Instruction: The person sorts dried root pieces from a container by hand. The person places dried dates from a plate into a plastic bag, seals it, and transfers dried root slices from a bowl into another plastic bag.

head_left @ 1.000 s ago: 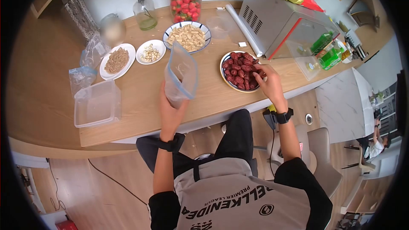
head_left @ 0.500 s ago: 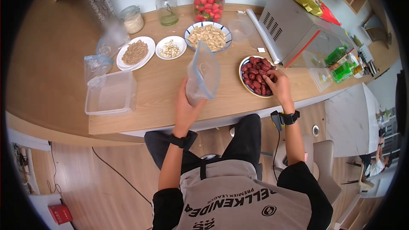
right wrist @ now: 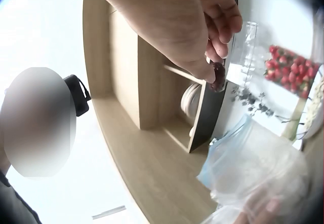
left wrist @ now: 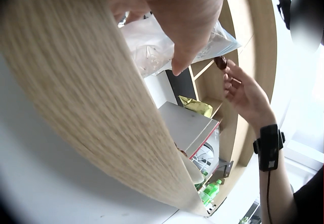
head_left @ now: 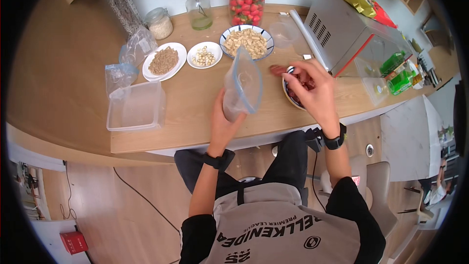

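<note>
The left hand [head_left: 225, 122] grips the lower part of a clear zip bag [head_left: 243, 85], which stands upright with its blue-edged mouth at the top. Pinched between the right thumb and fingertips is a dark red date [right wrist: 217, 77], held up beside the bag's mouth. In the head view the right hand [head_left: 316, 93] is above the bowl of dates [head_left: 296, 99] and hides much of it. The left wrist view shows the same date [left wrist: 220, 62] close to the bag's opening.
Left of the bag are an empty plastic box [head_left: 136, 108], a plate of brown strips [head_left: 164, 62] and a small plate of pale pieces [head_left: 204, 55]. Behind stand a patterned bowl [head_left: 246, 42], a container of strawberries [head_left: 246, 1] and a vase [head_left: 199, 13]. A grey oven [head_left: 336, 29] is at the right.
The right hand has lifted a date out of the bowl and moved up and left, toward the bag. The left hand still grips the bag. The head view has shifted, with the table's things displaced to the right.
</note>
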Demonstrator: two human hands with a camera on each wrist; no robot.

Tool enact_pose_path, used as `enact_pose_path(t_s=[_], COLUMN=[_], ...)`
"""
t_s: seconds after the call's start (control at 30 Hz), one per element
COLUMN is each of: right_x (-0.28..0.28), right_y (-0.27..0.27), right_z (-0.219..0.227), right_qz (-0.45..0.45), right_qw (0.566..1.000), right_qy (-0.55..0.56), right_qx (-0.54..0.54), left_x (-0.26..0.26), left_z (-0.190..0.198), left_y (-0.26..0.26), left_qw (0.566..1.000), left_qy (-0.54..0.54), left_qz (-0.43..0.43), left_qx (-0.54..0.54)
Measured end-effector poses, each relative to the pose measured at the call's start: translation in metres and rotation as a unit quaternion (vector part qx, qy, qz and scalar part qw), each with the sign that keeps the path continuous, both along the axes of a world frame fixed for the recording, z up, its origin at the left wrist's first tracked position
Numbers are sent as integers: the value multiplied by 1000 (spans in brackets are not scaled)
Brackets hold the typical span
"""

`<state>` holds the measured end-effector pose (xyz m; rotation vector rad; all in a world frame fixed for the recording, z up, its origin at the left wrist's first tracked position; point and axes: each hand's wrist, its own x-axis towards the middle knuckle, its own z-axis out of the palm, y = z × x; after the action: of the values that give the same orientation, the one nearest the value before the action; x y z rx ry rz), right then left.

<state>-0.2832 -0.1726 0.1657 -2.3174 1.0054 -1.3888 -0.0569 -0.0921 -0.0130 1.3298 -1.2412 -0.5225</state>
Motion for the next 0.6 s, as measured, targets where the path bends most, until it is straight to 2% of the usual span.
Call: enact_pose_path(t_s=[0.13,0.2,0.27,0.37,0.5,0.6], right_x=[9,-9,-39,-87,-110,-108], right_y=[-1,-13,-37,-67,-79,-84], right_z=[-1,-16,-40,-77,-97,-104], right_qz=[53,7,-11,-84,-79,-56], right_qw=[999,999,1000,990,976,978], right_qy=[-10,-23,5,89,168,185], right_qx=[0,33,22,74,114,79], left_x=[1,-1,-2,2,-1,0], left_z=[-4,-11,-10,-19,-11,-5], left_y=[0,-2,0,-4,-3,1], left_qw=[999,996,996,996,994,999], left_qy=[47,75,83,78,94,51], left_qz=[-21,-39,-37,-38,-44,-15], left_qx=[-12,-14,-3,-6,-21,-7])
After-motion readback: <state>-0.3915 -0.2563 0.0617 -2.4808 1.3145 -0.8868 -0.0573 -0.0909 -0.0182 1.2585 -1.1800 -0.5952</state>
